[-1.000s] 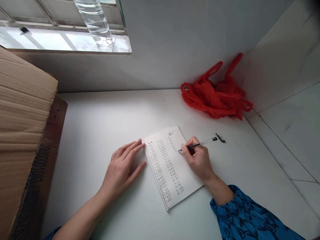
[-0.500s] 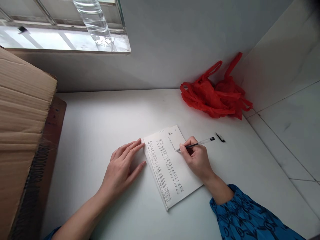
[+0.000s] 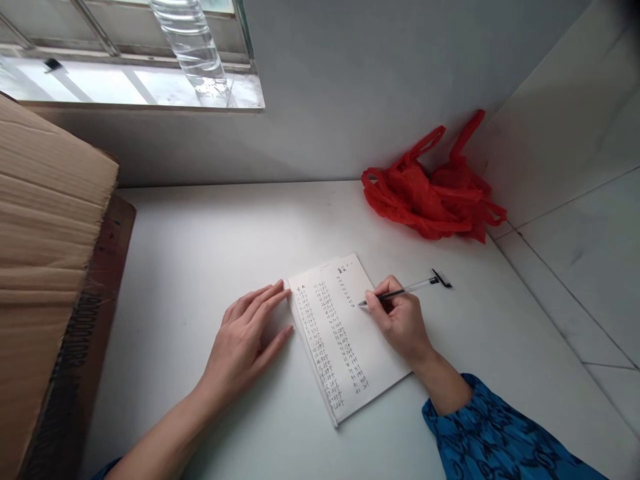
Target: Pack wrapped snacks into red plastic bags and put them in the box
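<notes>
Right hand grips pen at short third column; two columns filled on notepad; left hand open beside it.

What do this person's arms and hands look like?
The left hand and right hand are bare, without gloves. The right sleeve is bright blue with a dark looping pattern and a gathered cuff; a bit of blue left sleeve shows at the bottom edge.

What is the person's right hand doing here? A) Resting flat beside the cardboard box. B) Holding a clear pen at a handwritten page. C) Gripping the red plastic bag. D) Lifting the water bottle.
B: the right hand grips the clear pen, its tip at the handwritten page.
</notes>
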The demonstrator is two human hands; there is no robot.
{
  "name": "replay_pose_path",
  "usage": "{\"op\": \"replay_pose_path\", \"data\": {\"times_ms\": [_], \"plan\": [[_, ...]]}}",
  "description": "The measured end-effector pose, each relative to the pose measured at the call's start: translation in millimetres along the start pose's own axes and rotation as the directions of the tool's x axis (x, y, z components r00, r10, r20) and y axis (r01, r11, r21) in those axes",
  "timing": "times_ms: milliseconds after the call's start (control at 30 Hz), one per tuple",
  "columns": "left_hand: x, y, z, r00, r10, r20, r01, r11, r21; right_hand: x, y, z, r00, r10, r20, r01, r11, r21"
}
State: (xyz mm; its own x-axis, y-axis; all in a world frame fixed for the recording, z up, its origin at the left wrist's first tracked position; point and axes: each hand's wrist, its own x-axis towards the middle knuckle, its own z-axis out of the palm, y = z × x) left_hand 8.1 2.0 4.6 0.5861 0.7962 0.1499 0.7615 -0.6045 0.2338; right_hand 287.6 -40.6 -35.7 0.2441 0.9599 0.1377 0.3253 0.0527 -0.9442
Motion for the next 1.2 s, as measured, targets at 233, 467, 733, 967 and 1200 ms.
{"op": "replay_pose_path", "data": {"times_ms": [233,467,733,967,1200], "plan": [[0.2,-1.4,0.7,1.000,0.002,-0.002,-0.002,1.000,0.012,0.9,-2.1,1.6,0.999,-0.012,0.031,0.012,1.000,-0.009],[-1.8,-5.5,1.1,1.000,0.020,-0.020,-0.020,0.999,0.027,3.5,3.1,5.0,0.999,0.050,0.016,-0.051,0.994,0.098],[-3.6,-9.4,0.0,0.999,0.016,-0.045,-0.014,0.999,0.035,22.6,16.4,-26.9,0.996,0.087,0.033,-0.077,0.967,-0.244],[-1.3,-14.9,5.0,0.995,0.031,-0.095,-0.029,0.999,0.030,27.2,22.3,-64.8,0.978,0.210,0.006,-0.135,0.651,-0.747],[-51.7,35.6,-37.9,0.982,0.185,-0.031,-0.182,0.981,0.071,20.9,32.3,-76.9,0.974,0.224,0.016,-0.119,0.577,-0.808]]}}
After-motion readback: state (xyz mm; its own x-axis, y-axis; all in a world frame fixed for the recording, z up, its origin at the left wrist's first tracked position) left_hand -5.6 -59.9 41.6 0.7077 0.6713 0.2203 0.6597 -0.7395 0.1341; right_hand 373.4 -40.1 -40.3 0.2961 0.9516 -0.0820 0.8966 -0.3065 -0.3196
